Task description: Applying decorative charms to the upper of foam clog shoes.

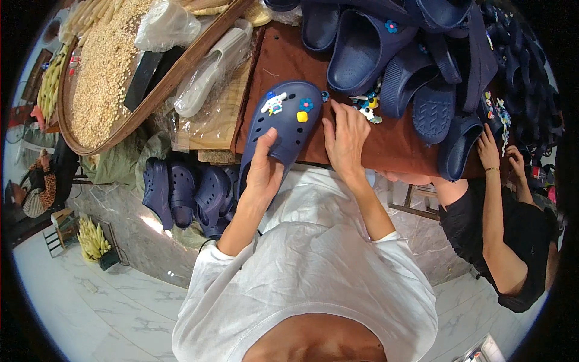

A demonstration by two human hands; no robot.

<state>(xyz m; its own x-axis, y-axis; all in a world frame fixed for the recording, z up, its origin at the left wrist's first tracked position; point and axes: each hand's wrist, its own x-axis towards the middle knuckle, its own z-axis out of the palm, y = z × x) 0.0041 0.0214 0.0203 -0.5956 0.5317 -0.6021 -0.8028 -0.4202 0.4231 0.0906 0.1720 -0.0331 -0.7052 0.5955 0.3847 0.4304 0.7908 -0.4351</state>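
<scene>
Left hand (265,168) holds navy clog (284,128) beside right hand (347,137).

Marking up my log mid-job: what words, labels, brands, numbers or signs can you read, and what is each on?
None readable.
Clog in the left hand: no legible lettering.
Upturned sole: zigzag tread; any lettering too small to read.
Wrapped white slipper: any marking too small or blurred to read.

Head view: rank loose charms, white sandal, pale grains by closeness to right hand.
Nearest to the right hand first:
1. Loose charms: just beyond it, slightly right.
2. White sandal: off to its left, in clear plastic.
3. Pale grains: farther left.
</scene>
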